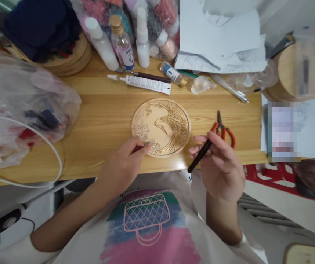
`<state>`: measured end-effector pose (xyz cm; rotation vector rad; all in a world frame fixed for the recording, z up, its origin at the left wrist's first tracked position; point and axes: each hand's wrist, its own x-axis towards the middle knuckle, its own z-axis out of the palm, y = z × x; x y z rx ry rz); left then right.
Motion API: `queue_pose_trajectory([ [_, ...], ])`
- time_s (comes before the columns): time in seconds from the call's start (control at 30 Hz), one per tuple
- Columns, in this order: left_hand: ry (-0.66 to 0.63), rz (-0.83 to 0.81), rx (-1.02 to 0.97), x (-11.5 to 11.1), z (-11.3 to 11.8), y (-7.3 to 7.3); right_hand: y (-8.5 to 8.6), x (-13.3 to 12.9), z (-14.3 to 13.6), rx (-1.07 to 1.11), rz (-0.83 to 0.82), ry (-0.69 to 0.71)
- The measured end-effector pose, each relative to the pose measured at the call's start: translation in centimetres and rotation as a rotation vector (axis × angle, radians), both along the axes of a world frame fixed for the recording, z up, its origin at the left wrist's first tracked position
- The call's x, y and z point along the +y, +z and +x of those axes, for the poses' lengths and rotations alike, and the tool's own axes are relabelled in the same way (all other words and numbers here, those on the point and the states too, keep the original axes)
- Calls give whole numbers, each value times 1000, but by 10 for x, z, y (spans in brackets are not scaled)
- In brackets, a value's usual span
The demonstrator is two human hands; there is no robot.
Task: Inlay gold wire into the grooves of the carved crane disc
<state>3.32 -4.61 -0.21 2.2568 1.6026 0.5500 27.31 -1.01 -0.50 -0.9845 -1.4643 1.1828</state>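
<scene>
A round wooden plaque [161, 127] lies on the wooden table, with a gold wire crane and partly wired floral lines on it. My left hand [124, 161] touches its lower left edge, thumb and forefinger pinched together; what they hold is too small to name. Right of the plaque, my right hand [220, 165] is raised, palm up, and holds a dark slim tool [201, 155] between thumb and fingers. Just beyond that hand are orange-handled pliers [230, 137], partly hidden by the fingers. A thin gold wire [93, 165] lies left of my left hand.
Along the back stand bottles [123, 47], with a white glue tube [148, 84] and a small bottle [173, 73] before them. Sheets of paper [220, 40] lie at the back right. A plastic bag [28, 99] and white cable [55, 154] occupy the left.
</scene>
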Motion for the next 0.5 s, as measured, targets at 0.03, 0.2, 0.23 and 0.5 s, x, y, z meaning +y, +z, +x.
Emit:
queue_pose_trajectory([
  [0.03,9,-13,-8,0,0,0,-1,1,1,-34,40,11],
  [0.2,58,-73,-33,-4,1,-3,-5,-1,-1,-144,65,-63],
  [0.23,69,-83,-38,-5,1,-3,-5,-3,-3,-129,49,-71],
  [0.5,48,-40,78,-11,7,2,-9,-9,-16,-140,2,-41],
])
